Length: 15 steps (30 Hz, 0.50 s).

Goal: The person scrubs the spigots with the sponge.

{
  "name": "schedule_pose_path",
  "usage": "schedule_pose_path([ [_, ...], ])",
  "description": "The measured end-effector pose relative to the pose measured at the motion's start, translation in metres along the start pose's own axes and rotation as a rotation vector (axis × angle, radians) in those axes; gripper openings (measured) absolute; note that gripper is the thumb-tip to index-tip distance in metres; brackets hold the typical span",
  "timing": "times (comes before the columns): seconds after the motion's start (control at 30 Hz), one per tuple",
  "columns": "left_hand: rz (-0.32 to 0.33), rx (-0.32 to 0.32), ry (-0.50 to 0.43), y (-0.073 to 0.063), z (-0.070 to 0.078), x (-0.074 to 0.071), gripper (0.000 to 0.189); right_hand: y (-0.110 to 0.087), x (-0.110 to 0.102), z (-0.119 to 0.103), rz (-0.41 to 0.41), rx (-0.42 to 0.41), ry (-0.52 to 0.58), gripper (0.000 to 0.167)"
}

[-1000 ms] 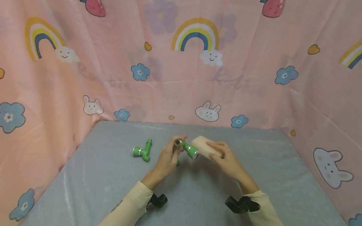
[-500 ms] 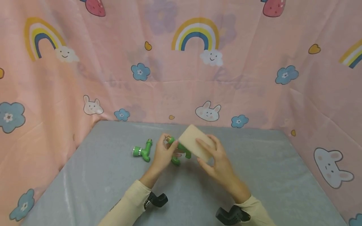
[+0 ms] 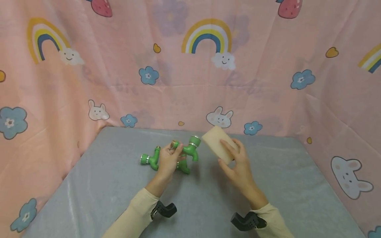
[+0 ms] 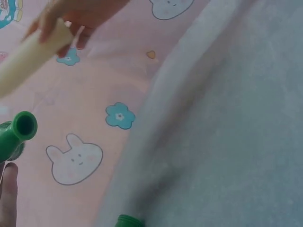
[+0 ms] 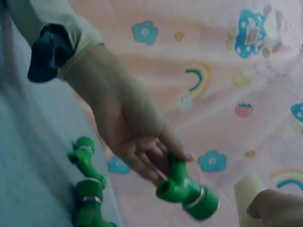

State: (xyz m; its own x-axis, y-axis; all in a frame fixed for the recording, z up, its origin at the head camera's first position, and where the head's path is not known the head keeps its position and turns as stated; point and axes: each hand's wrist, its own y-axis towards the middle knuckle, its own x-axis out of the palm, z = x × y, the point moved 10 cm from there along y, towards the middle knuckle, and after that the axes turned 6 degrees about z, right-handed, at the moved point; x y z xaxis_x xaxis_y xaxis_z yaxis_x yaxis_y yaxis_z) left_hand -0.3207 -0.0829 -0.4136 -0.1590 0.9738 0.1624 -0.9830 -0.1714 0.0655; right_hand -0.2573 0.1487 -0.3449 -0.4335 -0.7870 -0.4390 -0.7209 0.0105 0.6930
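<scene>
One green tap (image 3: 152, 161) lay on the grey table (image 3: 98, 185); next, the left hand (image 3: 167, 161) pinched a second tap (image 3: 190, 149) by its stem, knob jutting right, above a third tap (image 3: 184, 167). The right hand (image 3: 241, 168) gripped a cream block (image 3: 215, 142) by its lower end.

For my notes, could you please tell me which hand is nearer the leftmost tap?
Left. In the head view, the left hand is just right of the leftmost tap, holding another tap; the right hand is farther right, holding a cream block.
</scene>
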Motion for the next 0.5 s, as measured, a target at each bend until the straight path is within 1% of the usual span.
schedule_pose_path([
  [0.07, -0.018, 0.001, 0.021, 0.000, -0.001, 0.003, 0.027, -0.002, 0.003, -0.012, 0.004, -0.064, 0.026, 0.063],
  [0.13, -0.046, 0.015, 0.048, -0.002, -0.001, 0.006, 0.028, -0.006, 0.010, -0.023, -0.015, -0.129, 0.036, 0.063],
  [0.2, -0.082, 0.025, 0.053, -0.003, 0.000, 0.010, 0.027, -0.011, 0.019, -0.028, -0.047, -0.169, 0.022, 0.064],
  [0.23, -0.100, 0.027, 0.051, -0.004, 0.001, 0.011, 0.027, -0.012, 0.023, -0.027, -0.065, -0.174, 0.010, 0.064],
  [0.27, -0.118, 0.029, 0.053, -0.005, 0.001, 0.013, 0.029, -0.013, 0.026, -0.025, -0.076, -0.168, -0.010, 0.065],
  [0.33, -0.152, 0.010, 0.063, -0.008, -0.001, 0.016, 0.033, -0.013, 0.029, -0.016, -0.083, -0.134, -0.056, 0.066],
  [0.43, -0.180, -0.055, 0.071, -0.012, -0.006, 0.018, 0.044, -0.011, 0.024, -0.001, -0.061, -0.053, -0.098, 0.065],
  [0.5, -0.195, -0.097, 0.057, -0.014, -0.010, 0.020, 0.050, -0.008, 0.018, 0.005, -0.032, -0.017, -0.098, 0.064],
])
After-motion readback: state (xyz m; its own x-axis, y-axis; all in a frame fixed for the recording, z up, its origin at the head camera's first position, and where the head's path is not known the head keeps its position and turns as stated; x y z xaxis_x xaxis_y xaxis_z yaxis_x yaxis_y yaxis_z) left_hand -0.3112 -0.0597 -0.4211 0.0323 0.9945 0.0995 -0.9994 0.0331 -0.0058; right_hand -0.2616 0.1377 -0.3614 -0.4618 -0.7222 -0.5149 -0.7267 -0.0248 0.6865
